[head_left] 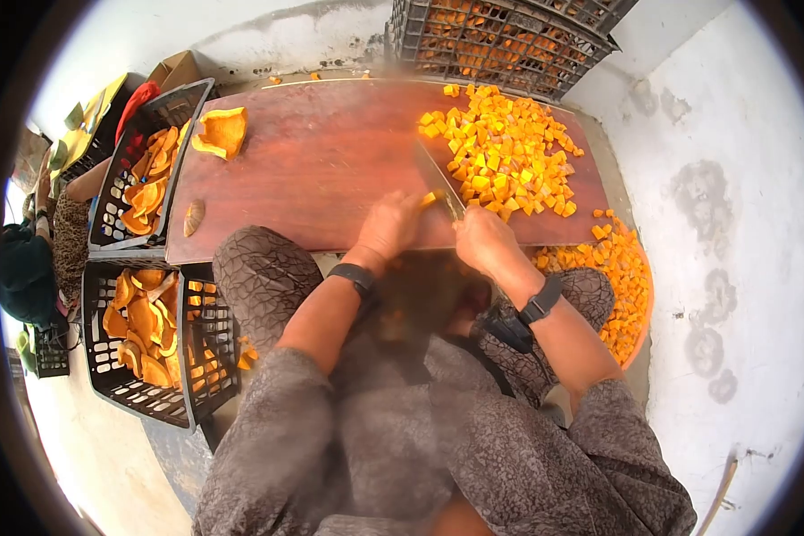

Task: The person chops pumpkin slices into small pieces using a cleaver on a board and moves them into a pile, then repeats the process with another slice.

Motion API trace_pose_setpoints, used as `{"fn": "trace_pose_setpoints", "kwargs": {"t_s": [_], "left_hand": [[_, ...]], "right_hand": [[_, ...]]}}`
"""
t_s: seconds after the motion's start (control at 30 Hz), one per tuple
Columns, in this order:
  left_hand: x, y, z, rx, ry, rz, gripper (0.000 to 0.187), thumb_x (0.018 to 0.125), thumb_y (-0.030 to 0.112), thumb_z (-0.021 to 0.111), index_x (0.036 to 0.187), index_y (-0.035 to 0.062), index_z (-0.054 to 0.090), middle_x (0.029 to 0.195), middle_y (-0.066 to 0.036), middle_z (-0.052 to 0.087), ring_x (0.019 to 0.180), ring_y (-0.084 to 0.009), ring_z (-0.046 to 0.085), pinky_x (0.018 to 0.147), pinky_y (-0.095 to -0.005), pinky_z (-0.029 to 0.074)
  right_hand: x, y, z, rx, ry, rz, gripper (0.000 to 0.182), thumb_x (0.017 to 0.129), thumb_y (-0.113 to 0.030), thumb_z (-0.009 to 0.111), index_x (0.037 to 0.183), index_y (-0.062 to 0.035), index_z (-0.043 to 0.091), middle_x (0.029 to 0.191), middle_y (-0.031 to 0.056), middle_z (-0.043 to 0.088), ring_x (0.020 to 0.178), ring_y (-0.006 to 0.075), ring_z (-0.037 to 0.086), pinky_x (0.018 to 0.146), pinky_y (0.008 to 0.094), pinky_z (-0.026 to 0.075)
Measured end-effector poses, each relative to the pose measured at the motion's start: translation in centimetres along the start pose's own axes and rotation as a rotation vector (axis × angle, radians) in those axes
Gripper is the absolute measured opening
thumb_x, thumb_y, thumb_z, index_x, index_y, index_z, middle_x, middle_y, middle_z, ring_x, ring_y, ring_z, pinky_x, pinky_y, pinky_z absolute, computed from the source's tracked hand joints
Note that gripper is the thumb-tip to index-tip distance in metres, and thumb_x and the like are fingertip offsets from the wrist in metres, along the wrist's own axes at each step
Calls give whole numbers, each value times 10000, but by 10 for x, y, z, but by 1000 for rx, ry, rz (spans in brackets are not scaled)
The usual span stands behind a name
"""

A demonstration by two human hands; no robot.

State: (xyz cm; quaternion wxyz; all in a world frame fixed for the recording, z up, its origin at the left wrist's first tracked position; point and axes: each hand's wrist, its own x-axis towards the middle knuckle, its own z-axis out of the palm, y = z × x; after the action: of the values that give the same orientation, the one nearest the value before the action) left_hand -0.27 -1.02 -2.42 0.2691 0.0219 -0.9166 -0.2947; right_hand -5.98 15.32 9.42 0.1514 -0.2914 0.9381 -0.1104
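Observation:
My right hand [487,239] is closed round the handle of a knife [441,179], whose blade points away from me over the reddish-brown board [330,170]. Just left of the blade, my left hand [389,225] has its fingers closed on a small strip of pumpkin [431,197] at the board's near edge. Beyond the knife to the right lies a heap of diced orange pumpkin [500,147]. One curved pumpkin chunk [221,132] rests at the far left of the board, and a small striped brownish piece [194,217] sits near its left edge.
Black crates [96,353] of pumpkin slices [147,326] stand on the left, another [177,107] beside the board. More diced pumpkin [621,268] fills an orange-rimmed container at right. Stacked crates [509,45] stand behind. Another person [29,272] is at far left; a white wall [732,223] bounds the right.

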Motion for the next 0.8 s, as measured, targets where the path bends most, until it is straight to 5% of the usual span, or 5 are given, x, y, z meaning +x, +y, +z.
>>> {"fn": "trace_pose_setpoints", "kwargs": {"t_s": [0.27,0.8], "left_hand": [[0,-4,0,13,19,24,299,763,11,606,1053,71,648,878,-151,603,854,-365,592,759,-448,511],[1,1,-2,-4,94,35,211,759,51,635,963,80,679,804,-134,566,790,-352,588,697,-437,509]], "right_hand": [[43,10,23,-16,117,27,262,900,-224,576,979,25,601,920,265,666,926,426,642,807,499,505],[-23,16,6,128,146,-130,281,903,-207,591,893,73,573,810,308,618,817,480,608,727,506,479]]}}
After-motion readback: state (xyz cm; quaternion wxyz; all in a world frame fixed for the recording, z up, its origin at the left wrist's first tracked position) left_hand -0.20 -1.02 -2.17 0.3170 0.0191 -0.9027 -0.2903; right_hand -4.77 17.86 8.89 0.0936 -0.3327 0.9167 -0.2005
